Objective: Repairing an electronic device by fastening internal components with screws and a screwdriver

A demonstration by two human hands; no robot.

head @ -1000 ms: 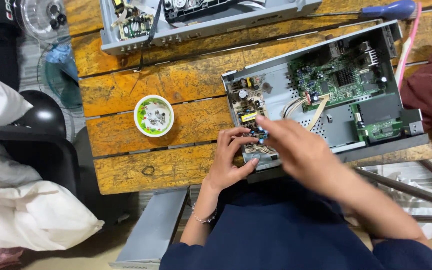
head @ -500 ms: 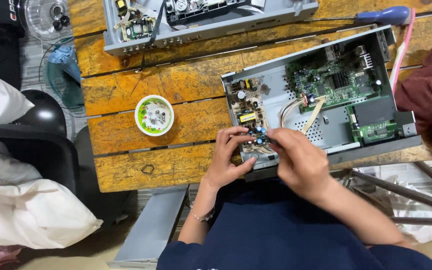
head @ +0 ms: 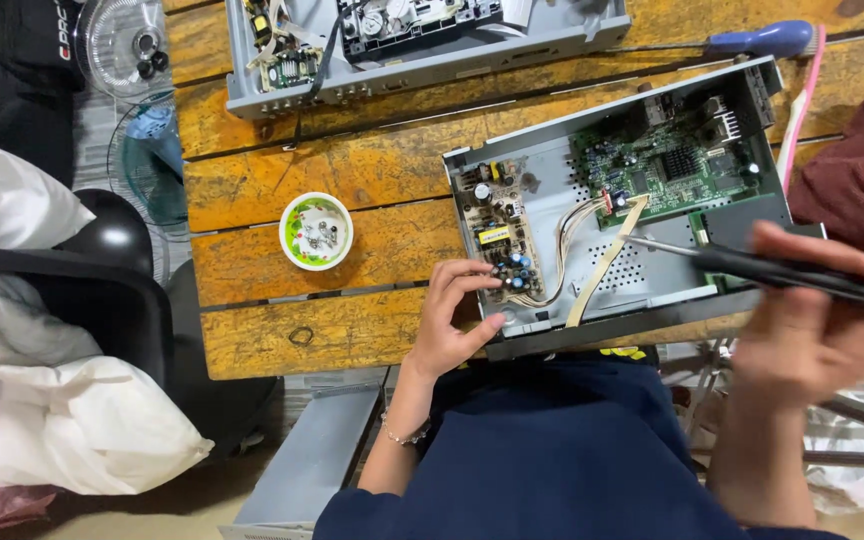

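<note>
Rough, worn wooden table [head: 352,180] under a matt grey metal chassis [head: 562,190]; glossy ceramic bowl [head: 316,231] beside it.

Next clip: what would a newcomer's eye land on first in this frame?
Most likely the opened grey device case at the table's near edge, its green circuit board bared. The left hand rests on the case's near corner by a smaller brown board, while the right hand holds a screwdriver over it. To the left, a small white bowl holds screws.

Left hand [head: 450,322] rests fingertips on the tan power-supply circuit board [head: 497,232] inside the open grey metal chassis [head: 552,205]. Right hand [head: 812,325] grips a black-handled screwdriver [head: 752,265], shaft tip above the chassis floor.
</note>
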